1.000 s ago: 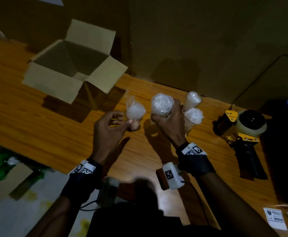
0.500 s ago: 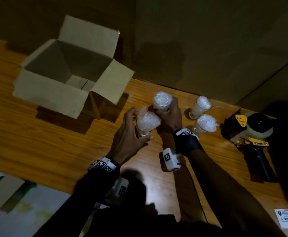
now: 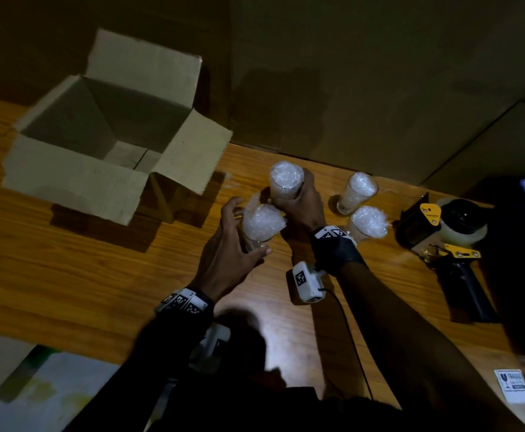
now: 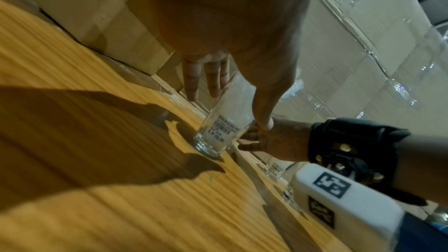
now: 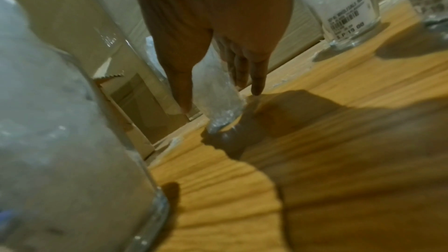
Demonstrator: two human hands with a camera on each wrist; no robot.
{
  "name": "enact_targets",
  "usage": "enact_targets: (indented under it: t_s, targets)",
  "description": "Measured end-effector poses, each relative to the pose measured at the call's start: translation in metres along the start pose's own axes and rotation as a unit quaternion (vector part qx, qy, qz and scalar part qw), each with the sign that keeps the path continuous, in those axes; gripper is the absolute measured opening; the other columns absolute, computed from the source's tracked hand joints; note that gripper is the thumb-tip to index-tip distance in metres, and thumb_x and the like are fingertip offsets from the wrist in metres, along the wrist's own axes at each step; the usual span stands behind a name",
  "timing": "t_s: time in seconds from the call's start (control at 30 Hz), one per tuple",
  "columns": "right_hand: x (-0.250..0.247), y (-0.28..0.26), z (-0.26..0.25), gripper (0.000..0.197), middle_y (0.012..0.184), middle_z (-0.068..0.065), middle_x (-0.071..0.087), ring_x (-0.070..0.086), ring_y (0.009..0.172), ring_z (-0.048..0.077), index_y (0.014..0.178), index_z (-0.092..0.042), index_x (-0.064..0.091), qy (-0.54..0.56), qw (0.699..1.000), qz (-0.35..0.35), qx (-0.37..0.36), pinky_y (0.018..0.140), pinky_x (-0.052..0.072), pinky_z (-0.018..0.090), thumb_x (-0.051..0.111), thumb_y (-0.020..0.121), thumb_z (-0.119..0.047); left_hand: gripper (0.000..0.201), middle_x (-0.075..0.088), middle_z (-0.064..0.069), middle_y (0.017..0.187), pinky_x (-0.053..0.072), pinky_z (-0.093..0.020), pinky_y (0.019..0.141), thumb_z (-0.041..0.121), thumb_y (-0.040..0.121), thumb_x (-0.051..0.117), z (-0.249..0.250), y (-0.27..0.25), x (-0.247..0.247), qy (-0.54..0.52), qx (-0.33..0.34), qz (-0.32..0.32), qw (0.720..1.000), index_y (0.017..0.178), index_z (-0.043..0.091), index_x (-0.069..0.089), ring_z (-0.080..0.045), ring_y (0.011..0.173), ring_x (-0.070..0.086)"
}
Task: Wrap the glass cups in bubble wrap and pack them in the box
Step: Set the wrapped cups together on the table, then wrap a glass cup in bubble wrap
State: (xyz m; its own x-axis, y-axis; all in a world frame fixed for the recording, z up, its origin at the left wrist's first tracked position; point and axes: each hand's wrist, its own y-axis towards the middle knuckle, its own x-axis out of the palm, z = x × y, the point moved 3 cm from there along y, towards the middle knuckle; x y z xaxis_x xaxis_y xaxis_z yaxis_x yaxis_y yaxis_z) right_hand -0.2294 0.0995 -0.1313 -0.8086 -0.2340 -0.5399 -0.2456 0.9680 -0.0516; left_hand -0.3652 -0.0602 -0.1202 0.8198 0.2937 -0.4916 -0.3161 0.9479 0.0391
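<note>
**Four stuffed glasses, a hand on each of two**

Four clear glass cups stand on the wooden table (image 3: pixel 68 269), each filled with crumpled white bubble wrap that bulges above the rim. The left hand (image 3: pixel 226 257) curls round the near cup (image 3: pixel 259 226), thumb on one side and fingers on the other; in the left wrist view its base rests on the wood and a white barcode sticker (image 4: pixel 220 127) shows on the wall, print too small to read. The right hand (image 3: pixel 301 204) grips the far cup (image 3: pixel 286 179), just beyond the near one at 12 o'clock, fingers wrapped about its lower body. At 3 o'clock from the hands stand two free cups, one farther (image 3: pixel 359 190) and one nearer (image 3: pixel 367 222), close together. A free cup in the right wrist view carries a barcode label (image 5: pixel 346 16) ending in what looks like "15 00".

The cardboard box (image 3: pixel 77 179) sits at 10 o'clock from the hands, flaps open, its taped floor bare.

A tape dispenser (image 3: pixel 441 232) with yellow fittings lies at 3 o'clock beyond the cups. At 5 o'clock, by the table's edge, a white sticker (image 3: pixel 513 388) appears to read "FRAGILE".
</note>
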Motion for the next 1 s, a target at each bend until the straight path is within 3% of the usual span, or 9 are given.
enact_targets:
  t_s: [0.07,0.2,0.3,0.37,0.47,0.57,0.7,0.87,1.0]
  targets:
    - [-0.001,0.0,-0.003,0.091,0.124,-0.003,0.057,0.057,0.116,0.021,0.143,-0.015,0.034,-0.009,1.0,-0.001,0.006,0.088,0.048,0.032,0.088,0.071,-0.025,0.108,0.047,0.004,0.148,0.057,-0.042,0.09,0.035,0.067,0.09,0.001,0.001,-0.001,0.003,0.004,-0.002,1.0,0.146,0.041,0.016,-0.015,0.126,0.056]
    - [-0.009,-0.012,-0.008,0.101,0.144,0.017,0.051,0.051,0.13,0.032,0.15,-0.008,0.027,-0.035,0.999,0.014,0.035,0.103,0.047,0.047,0.088,0.071,-0.024,0.113,0.038,0.004,0.153,0.054,-0.04,0.097,0.033,0.063,0.093,0.005,0.0,-0.006,-0.007,0.022,0.006,1.0,0.146,0.039,0.017,-0.015,0.134,0.047]
    - [-0.019,-0.033,-0.013,0.09,0.146,0.017,0.049,0.052,0.128,0.03,0.15,-0.007,0.029,-0.069,0.997,0.03,0.037,0.102,0.048,0.046,0.082,0.078,-0.014,0.116,0.031,0.001,0.157,0.049,-0.047,0.103,0.034,0.061,0.095,0.014,-0.003,-0.015,-0.007,0.044,0.034,0.998,0.148,0.033,0.018,-0.016,0.142,0.036]
    - [-0.028,-0.053,-0.019,0.078,0.144,0.014,0.051,0.055,0.124,0.027,0.148,-0.008,0.036,-0.074,0.996,0.05,0.0,0.099,0.05,0.044,0.076,0.081,-0.007,0.113,0.031,-0.001,0.157,0.045,-0.041,0.106,0.032,0.062,0.094,0.027,-0.008,-0.021,-0.007,0.066,0.062,0.996,0.149,0.026,0.021,-0.017,0.144,0.033]
    - [-0.051,-0.085,-0.029,0.06,0.133,0.009,0.062,0.06,0.119,0.021,0.138,-0.01,0.051,-0.044,0.995,0.08,-0.05,0.097,0.053,0.038,0.074,0.083,-0.007,0.086,0.046,-0.01,0.145,0.039,-0.025,0.109,0.025,0.073,0.088,0.059,-0.024,-0.026,0.014,0.161,0.136,0.977,0.141,0.008,0.039,-0.02,0.137,0.042]
    - [-0.088,-0.112,-0.035,0.041,0.117,0.002,0.071,0.066,0.105,0.012,0.126,-0.011,0.062,-0.027,0.989,0.112,-0.089,0.091,0.057,0.033,0.073,0.086,-0.013,0.054,0.057,-0.017,0.127,0.041,-0.022,0.105,0.015,0.084,0.079,0.091,-0.042,-0.014,0.033,0.272,0.172,0.946,0.127,-0.002,0.052,-0.017,0.126,0.05]
    - [-0.156,-0.137,-0.02,0.023,0.1,0.0,0.075,0.069,0.089,0.007,0.109,-0.011,0.071,-0.037,0.979,0.172,-0.098,0.079,0.058,0.027,0.073,0.087,-0.017,0.032,0.063,-0.014,0.111,0.047,-0.021,0.094,0.009,0.087,0.073,0.125,-0.057,0.033,0.001,0.335,0.115,0.935,0.113,-0.004,0.06,-0.012,0.109,0.055]
    - [-0.269,-0.163,0.034,0.013,0.088,-0.001,0.075,0.071,0.082,0.011,0.094,-0.016,0.075,-0.04,0.969,0.236,-0.059,0.077,0.059,0.041,0.073,0.083,-0.024,0.021,0.066,-0.006,0.103,0.054,-0.037,0.078,0.011,0.09,0.071,0.168,-0.073,0.116,-0.051,0.35,0.013,0.935,0.108,0.002,0.064,-0.018,0.096,0.063]
    - [-0.389,-0.181,0.068,0.013,0.075,0.009,0.072,0.067,0.072,0.014,0.078,-0.017,0.073,-0.011,0.952,0.304,-0.029,0.071,0.056,0.039,0.074,0.077,-0.029,0.018,0.066,-0.003,0.1,0.054,-0.039,0.079,0.01,0.089,0.071,0.212,-0.08,0.176,-0.07,0.37,-0.02,0.926,0.106,0.005,0.065,-0.016,0.097,0.064]
